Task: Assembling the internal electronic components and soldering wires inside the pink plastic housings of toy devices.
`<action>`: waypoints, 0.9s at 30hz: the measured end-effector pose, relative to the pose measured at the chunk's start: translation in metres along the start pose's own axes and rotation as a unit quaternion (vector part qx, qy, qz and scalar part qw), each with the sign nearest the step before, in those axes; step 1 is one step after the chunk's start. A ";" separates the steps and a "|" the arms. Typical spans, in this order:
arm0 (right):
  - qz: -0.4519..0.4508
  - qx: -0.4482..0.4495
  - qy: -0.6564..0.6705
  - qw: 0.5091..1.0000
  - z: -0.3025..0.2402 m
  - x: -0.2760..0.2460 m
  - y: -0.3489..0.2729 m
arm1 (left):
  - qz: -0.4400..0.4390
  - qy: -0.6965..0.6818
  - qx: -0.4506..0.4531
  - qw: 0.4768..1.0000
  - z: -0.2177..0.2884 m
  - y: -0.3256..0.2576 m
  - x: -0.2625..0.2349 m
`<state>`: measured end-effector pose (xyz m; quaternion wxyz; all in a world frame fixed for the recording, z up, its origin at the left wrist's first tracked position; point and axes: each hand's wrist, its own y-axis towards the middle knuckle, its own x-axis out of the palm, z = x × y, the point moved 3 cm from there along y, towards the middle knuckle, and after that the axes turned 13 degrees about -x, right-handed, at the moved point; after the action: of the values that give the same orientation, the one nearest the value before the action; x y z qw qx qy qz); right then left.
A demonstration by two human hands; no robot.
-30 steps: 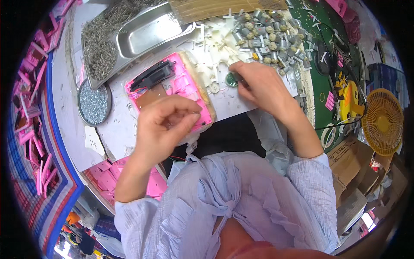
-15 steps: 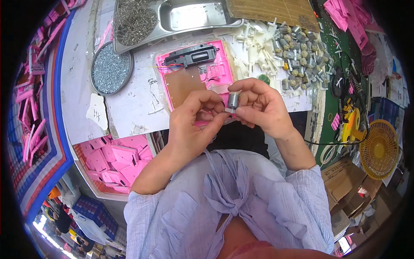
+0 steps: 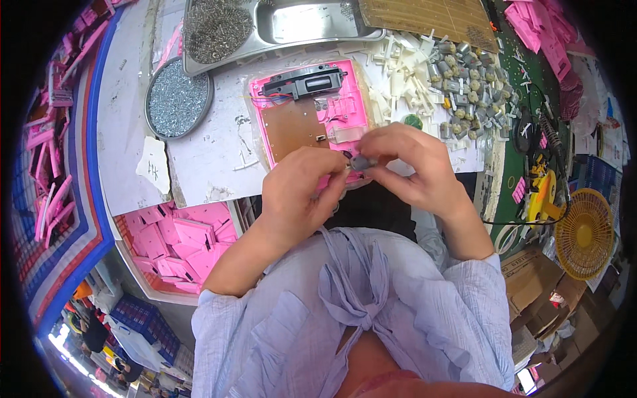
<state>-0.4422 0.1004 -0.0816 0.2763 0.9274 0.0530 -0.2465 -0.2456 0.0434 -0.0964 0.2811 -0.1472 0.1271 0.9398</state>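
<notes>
A small grey cylindrical motor point(image 3: 360, 162) lies on its side between my two hands, above the near edge of a pink plastic housing point(image 3: 361, 118). My right hand point(image 3: 417, 169) pinches the motor between thumb and fingers. Closed at the motor's other end, my left hand point(image 3: 298, 186) holds something its fingertips mostly hide; a pale bit shows there. Inside the housing are a brown circuit board point(image 3: 288, 129), a black speaker-like unit point(image 3: 305, 83), thin coloured wires and a clear-white part point(image 3: 347, 134).
A round dish of small screws point(image 3: 178, 99) stands left of the housing, a metal tray point(image 3: 298, 23) behind it. White plastic parts point(image 3: 398, 79) and many motors point(image 3: 468, 93) are heaped at right. Pink panels point(image 3: 179, 242) fill a box below left. A yellow fan point(image 3: 584, 225) is far right.
The motor has tipped from upright to lying sideways, and both hands have turned with it. My fingertips have closed in on its ends. The whole view has shifted slightly.
</notes>
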 end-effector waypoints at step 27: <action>0.010 -0.116 -0.050 0.992 -0.004 0.007 -0.007 | -0.010 -0.043 -0.049 0.998 -0.007 0.006 -0.008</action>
<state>-0.4360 0.1079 -0.0850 0.3871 0.8759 0.0580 -0.2821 -0.2414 0.0323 -0.0997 0.2880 -0.1215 0.0669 0.9475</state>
